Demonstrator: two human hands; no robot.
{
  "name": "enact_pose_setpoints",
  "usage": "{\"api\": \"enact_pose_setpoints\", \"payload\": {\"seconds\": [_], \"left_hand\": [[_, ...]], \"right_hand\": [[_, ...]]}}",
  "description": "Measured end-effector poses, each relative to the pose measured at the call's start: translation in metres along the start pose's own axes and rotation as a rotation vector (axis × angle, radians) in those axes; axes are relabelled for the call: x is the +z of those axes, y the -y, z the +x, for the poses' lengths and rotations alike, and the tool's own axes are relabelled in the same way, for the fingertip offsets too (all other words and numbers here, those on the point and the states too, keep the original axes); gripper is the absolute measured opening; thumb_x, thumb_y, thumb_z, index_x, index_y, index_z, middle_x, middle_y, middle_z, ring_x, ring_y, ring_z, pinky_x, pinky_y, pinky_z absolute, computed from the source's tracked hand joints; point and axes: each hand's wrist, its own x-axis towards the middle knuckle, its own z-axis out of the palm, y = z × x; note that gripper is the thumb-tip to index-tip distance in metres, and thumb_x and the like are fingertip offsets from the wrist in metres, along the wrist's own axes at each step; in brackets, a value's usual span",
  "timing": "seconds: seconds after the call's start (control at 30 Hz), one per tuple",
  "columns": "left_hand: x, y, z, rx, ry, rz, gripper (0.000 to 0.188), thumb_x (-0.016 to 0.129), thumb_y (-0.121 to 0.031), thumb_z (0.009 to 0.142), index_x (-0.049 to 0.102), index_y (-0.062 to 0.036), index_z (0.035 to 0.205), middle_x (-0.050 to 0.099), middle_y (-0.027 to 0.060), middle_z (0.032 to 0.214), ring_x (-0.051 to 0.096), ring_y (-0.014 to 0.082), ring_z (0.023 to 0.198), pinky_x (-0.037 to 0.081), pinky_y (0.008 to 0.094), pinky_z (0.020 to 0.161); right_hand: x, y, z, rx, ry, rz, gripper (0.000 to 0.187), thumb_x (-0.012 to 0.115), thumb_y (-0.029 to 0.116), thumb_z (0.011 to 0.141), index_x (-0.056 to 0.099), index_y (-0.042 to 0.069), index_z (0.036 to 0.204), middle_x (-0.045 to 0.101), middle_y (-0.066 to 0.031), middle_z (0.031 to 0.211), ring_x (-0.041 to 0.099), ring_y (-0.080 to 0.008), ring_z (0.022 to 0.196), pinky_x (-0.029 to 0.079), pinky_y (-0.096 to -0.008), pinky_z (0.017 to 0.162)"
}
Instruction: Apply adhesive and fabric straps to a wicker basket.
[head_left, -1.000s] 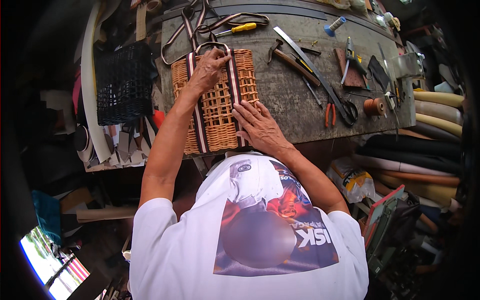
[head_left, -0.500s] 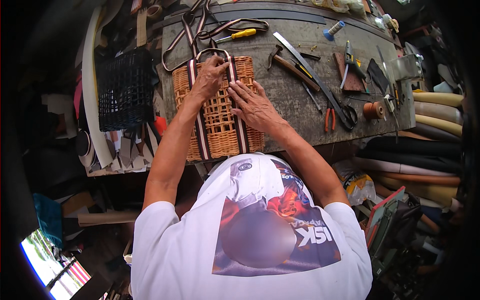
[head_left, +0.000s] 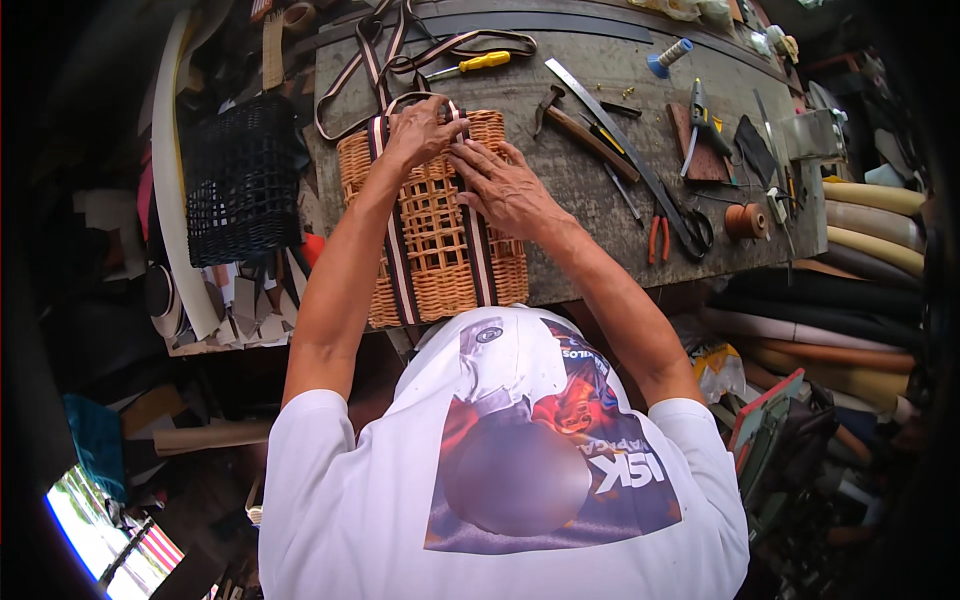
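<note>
A tan wicker basket (head_left: 430, 235) lies on the worn workbench in front of me, its lower end against my shirt. Two dark straps with pale stripes, a left strap (head_left: 397, 250) and a right strap (head_left: 477, 255), run down its face. My left hand (head_left: 422, 130) is at the far rim between the straps, fingers bent over it; their tips are partly hidden. Just to its right, my right hand (head_left: 503, 185) rests with fingers stretched out across the right strap and the wickerwork. Beyond the rim, loose striped webbing (head_left: 372, 60) loops over the bench.
A yellow-handled screwdriver (head_left: 485, 61) lies past the basket. To the right are a hammer (head_left: 590, 135), a metal ruler (head_left: 630, 145), red-handled pliers (head_left: 659, 238), scissors (head_left: 700, 232) and a thread spool (head_left: 745, 221). A black woven basket (head_left: 240, 185) stands at left, material rolls (head_left: 875, 225) at right.
My left hand has shifted slightly left and away from the right strap, its fingers now over the rim. The basket's far end has moved a little to the left. My right hand stays on the basket.
</note>
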Motion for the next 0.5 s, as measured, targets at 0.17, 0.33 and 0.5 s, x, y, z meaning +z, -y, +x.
{"api": "enact_pose_setpoints", "payload": {"seconds": [0.17, 0.33, 0.5], "left_hand": [[-0.002, -0.002, 0.009, -0.049, 0.098, 0.026, 0.064, 0.071, -0.054, 0.085, 0.065, -0.0073, 0.130, 0.071, 0.0169, 0.118, 0.067, 0.0314, 0.109, 0.049, 0.0432, 0.097], [-0.003, -0.002, 0.010, -0.073, 0.088, 0.047, 0.066, 0.071, -0.056, 0.085, 0.067, -0.0049, 0.126, 0.068, 0.0190, 0.123, 0.064, 0.0322, 0.116, 0.049, 0.0446, 0.099], [0.011, 0.020, 0.016, 0.064, -0.027, 0.012, 0.066, 0.072, -0.060, 0.081, 0.072, -0.0074, 0.120, 0.070, 0.0185, 0.119, 0.065, 0.0360, 0.114, 0.049, 0.0476, 0.099]], "right_hand": [[-0.001, -0.003, 0.000, 0.016, -0.011, 0.019, 0.055, 0.043, 0.042, 0.105, 0.043, 0.012, 0.151, 0.039, -0.0079, 0.157, 0.029, -0.0220, 0.149, 0.017, -0.0482, 0.123], [-0.003, 0.020, -0.036, 0.079, -0.096, 0.238, 0.063, 0.053, 0.047, 0.100, 0.040, 0.016, 0.153, 0.032, -0.0066, 0.161, 0.022, -0.0281, 0.152, 0.015, -0.0472, 0.124], [0.001, 0.047, -0.076, 0.086, -0.021, 0.206, 0.062, 0.052, 0.049, 0.100, 0.038, 0.023, 0.155, 0.031, -0.0033, 0.163, 0.018, -0.0262, 0.153, 0.013, -0.0474, 0.124]]}}
